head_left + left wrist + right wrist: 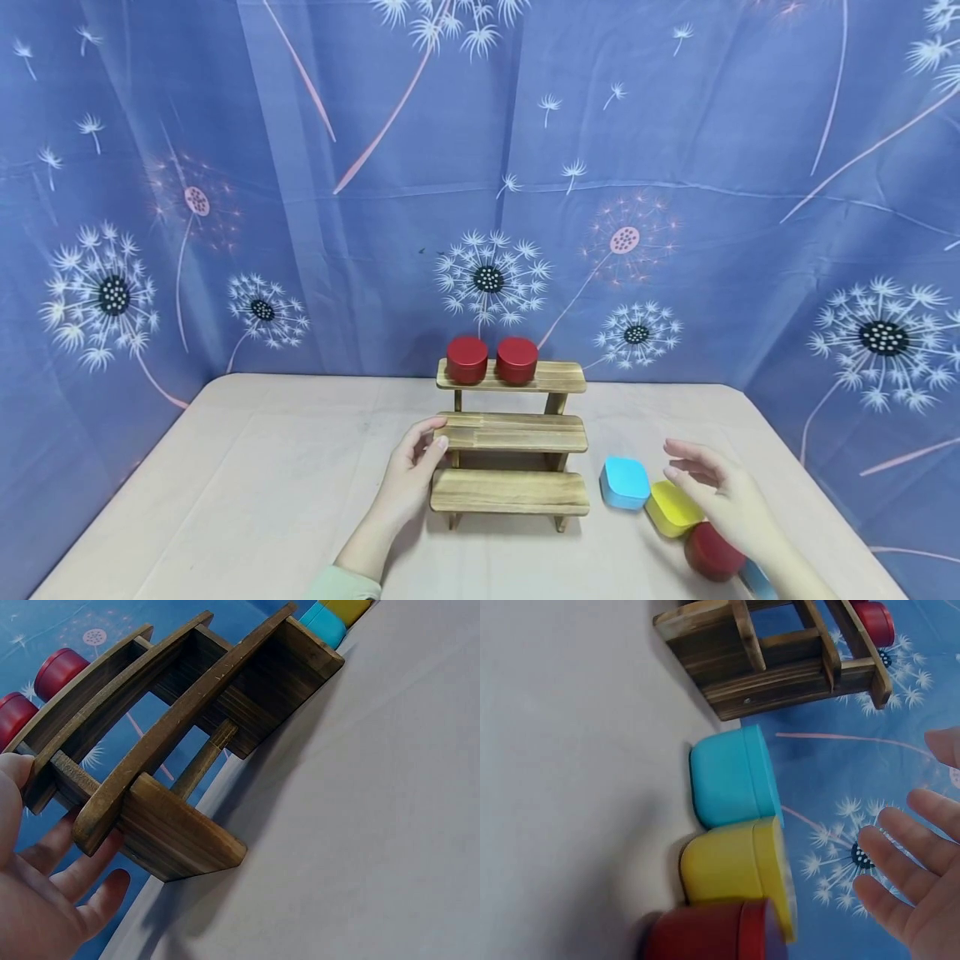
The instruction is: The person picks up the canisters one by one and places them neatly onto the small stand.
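A three-tier wooden stand (510, 492) stands upright on the table. Its middle tier's left end is held by my left hand (411, 475), the thumb and index finger at the board and the other fingers (94, 862) spread beside the frame. Two round red tins (467, 361) sit side by side on the top tier's left part. To the right, my right hand (723, 496) hovers with relaxed fingers and holds nothing. Below and beside it are a yellow square tin (731, 862), a light-blue square tin (731, 776) and a round red tin (712, 552).
Another blue tin (757, 579) is partly hidden behind the right forearm. The pale tabletop (225, 500) reaches to a blue dandelion-print curtain (375, 250) at the back and both sides.
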The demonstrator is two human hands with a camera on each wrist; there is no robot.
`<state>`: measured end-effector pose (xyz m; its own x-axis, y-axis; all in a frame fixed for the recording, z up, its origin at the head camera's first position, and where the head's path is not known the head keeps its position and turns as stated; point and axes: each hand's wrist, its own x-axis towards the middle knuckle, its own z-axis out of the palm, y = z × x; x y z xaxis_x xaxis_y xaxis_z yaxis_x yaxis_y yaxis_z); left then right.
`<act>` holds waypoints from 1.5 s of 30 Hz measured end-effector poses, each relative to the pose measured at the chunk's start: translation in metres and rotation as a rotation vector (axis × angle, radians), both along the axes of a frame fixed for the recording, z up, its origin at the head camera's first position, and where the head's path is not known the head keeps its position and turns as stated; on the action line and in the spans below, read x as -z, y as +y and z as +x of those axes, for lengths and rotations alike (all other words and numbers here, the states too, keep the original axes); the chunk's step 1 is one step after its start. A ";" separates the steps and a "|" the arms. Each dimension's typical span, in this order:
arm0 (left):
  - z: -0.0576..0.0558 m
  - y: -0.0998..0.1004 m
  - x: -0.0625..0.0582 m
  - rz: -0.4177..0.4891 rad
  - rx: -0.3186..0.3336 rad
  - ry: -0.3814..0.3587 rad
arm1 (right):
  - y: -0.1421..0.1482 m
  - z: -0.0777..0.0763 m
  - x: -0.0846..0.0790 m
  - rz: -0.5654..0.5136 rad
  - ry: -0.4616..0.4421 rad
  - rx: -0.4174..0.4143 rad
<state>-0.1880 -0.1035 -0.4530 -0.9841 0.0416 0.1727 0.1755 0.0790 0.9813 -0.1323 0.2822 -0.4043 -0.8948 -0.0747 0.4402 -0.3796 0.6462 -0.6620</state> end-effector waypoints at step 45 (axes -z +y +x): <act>-0.001 0.000 0.001 0.023 0.015 -0.011 | 0.062 0.018 0.025 0.428 -0.600 0.029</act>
